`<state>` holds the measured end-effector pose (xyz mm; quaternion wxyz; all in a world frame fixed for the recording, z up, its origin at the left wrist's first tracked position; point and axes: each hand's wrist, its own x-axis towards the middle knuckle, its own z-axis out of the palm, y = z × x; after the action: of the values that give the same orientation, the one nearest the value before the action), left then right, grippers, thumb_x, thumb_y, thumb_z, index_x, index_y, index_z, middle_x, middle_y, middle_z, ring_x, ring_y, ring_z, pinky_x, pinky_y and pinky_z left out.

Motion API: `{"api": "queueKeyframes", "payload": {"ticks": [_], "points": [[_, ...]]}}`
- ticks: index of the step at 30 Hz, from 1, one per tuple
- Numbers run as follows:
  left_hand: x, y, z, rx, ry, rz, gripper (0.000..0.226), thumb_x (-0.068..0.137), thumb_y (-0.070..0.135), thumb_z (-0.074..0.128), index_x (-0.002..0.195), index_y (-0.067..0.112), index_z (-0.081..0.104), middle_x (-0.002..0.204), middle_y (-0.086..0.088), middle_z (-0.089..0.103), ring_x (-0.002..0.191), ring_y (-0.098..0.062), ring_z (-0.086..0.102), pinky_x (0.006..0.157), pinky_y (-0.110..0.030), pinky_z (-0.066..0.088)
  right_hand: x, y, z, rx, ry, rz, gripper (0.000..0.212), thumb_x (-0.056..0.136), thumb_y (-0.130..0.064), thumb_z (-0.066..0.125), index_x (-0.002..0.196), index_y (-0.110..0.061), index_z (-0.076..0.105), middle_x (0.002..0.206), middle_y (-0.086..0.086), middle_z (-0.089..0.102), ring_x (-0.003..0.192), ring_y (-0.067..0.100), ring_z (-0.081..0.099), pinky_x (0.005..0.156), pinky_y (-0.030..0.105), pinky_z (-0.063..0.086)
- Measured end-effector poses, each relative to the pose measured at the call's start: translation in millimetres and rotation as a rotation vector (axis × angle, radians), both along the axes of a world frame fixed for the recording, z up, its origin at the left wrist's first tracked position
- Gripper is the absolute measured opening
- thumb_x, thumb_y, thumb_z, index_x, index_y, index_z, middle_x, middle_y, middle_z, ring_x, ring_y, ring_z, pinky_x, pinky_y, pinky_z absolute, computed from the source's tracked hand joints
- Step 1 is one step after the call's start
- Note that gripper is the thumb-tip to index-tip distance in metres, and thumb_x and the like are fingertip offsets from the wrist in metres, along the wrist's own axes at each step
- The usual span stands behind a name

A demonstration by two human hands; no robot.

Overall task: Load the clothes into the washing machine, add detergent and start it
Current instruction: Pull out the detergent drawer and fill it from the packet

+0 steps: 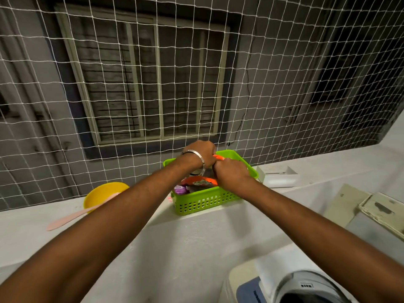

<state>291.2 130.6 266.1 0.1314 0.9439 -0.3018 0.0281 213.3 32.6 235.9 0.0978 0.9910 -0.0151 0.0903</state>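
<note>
Both hands are held over a green basket [205, 201] on a white ledge [153, 241], closed on an orange packet [218, 157].

The left hand [200, 153], a metal bangle [196, 157] worn at its wrist, is curled shut over the top of the orange packet, and the right hand [230, 172] is clenched beside it, touching it, on the same packet; how the fingers are set cannot be told. More orange packaging [200, 182] and a purple item [180, 189] are seen lying inside the basket. A yellow bowl [102, 194] with a pink utensil [72, 216] resting in it is placed to the left on the ledge, near the basket. White netting [131, 62] is stretched behind the ledge. The washing machine [284, 285] is seen at the bottom right, below the ledge; no clothes can be made out.
</note>
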Motion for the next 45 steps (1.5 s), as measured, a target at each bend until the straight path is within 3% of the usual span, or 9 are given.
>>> {"api": "queueKeyframes", "payload": {"ticks": [8, 12, 15, 18, 21, 26, 33, 41, 45], "points": [[0, -2, -1, 0.058, -0.067, 0.006, 0.033, 0.087, 0.042, 0.059, 0.104, 0.016, 0.067, 0.111, -0.014, 0.068, 0.105, -0.035, 0.063, 0.084, -0.039, 0.051, -7, 2, -4, 0.262, -0.081, -0.026, 0.025, 0.093, -0.025, 0.056, 0.103, -0.005, 0.068, 0.103, 0.021, 0.068, 0.096, 0.040, 0.065, 0.074, 0.040, 0.050], [-4, -1, -5, -0.120, -0.149, 0.021, 0.018, 0.087, 0.031, 0.057, 0.096, 0.017, 0.064, 0.104, -0.013, 0.069, 0.099, -0.036, 0.062, 0.077, -0.037, 0.049, -11, -1, -9, 0.298, -0.225, 0.019, 0.024, 0.088, -0.036, 0.061, 0.100, -0.016, 0.069, 0.096, 0.010, 0.069, 0.090, 0.033, 0.067, 0.069, 0.035, 0.051], [-6, 2, -8, -0.372, -0.191, 0.034, 0.011, 0.085, 0.027, 0.056, 0.089, 0.019, 0.063, 0.090, -0.010, 0.071, 0.087, -0.034, 0.064, 0.068, -0.035, 0.048, -19, -5, -3, 0.088, -0.376, 0.053, 0.025, 0.078, -0.034, 0.073, 0.099, -0.022, 0.068, 0.097, 0.003, 0.071, 0.090, 0.027, 0.067, 0.074, 0.032, 0.048], [-8, 6, -14, -0.535, -0.170, 0.036, 0.005, 0.085, 0.022, 0.058, 0.085, 0.020, 0.062, 0.086, -0.006, 0.072, 0.082, -0.029, 0.065, 0.065, -0.035, 0.051, -29, -8, 7, -0.053, -0.443, 0.034, 0.022, 0.061, -0.022, 0.083, 0.078, -0.017, 0.070, 0.074, 0.007, 0.070, 0.075, 0.029, 0.068, 0.066, 0.035, 0.047], [-10, 8, -23, -0.554, -0.117, 0.059, 0.006, 0.084, 0.021, 0.059, 0.088, 0.019, 0.062, 0.086, -0.010, 0.073, 0.084, -0.033, 0.066, 0.066, -0.034, 0.047, -31, -9, 10, -0.170, -0.441, -0.072, 0.024, 0.046, -0.014, 0.086, 0.057, -0.020, 0.065, 0.053, 0.000, 0.061, 0.059, 0.023, 0.065, 0.057, 0.029, 0.044], [-18, 11, -29, -0.492, -0.076, 0.073, 0.012, 0.085, 0.022, 0.057, 0.096, 0.020, 0.057, 0.093, -0.010, 0.073, 0.091, -0.035, 0.066, 0.072, -0.036, 0.050, -29, -15, 2, -0.138, -0.426, -0.074, 0.028, 0.045, -0.012, 0.087, 0.058, -0.020, 0.063, 0.043, 0.001, 0.057, 0.038, 0.024, 0.058, 0.043, 0.021, 0.038], [-21, 18, -28, -0.381, -0.042, 0.095, 0.027, 0.085, 0.015, 0.054, 0.113, 0.018, 0.052, 0.108, -0.014, 0.070, 0.102, -0.037, 0.062, 0.076, -0.037, 0.047, -31, -8, -1, -0.103, -0.397, -0.040, 0.021, 0.092, -0.024, 0.057, 0.112, -0.027, 0.064, 0.082, 0.003, 0.073, 0.073, 0.026, 0.071, 0.053, 0.027, 0.033], [-19, 26, -26, -0.333, 0.011, 0.052, 0.035, 0.086, 0.013, 0.055, 0.119, 0.021, 0.063, 0.116, -0.010, 0.070, 0.110, -0.033, 0.062, 0.087, -0.035, 0.049, -29, -1, 0, -0.079, -0.281, -0.098, 0.018, 0.088, -0.021, 0.062, 0.106, -0.022, 0.065, 0.075, 0.003, 0.073, 0.066, 0.025, 0.071, 0.050, 0.026, 0.036], [-22, 18, -26, -0.312, 0.103, 0.032, 0.043, 0.086, 0.018, 0.059, 0.129, 0.022, 0.058, 0.126, -0.009, 0.065, 0.117, -0.029, 0.059, 0.090, -0.029, 0.046, -28, -3, 0, 0.011, -0.266, -0.025, 0.024, 0.097, -0.020, 0.049, 0.119, -0.014, 0.057, 0.101, 0.008, 0.071, 0.091, 0.031, 0.070, 0.061, 0.030, 0.037]]}}
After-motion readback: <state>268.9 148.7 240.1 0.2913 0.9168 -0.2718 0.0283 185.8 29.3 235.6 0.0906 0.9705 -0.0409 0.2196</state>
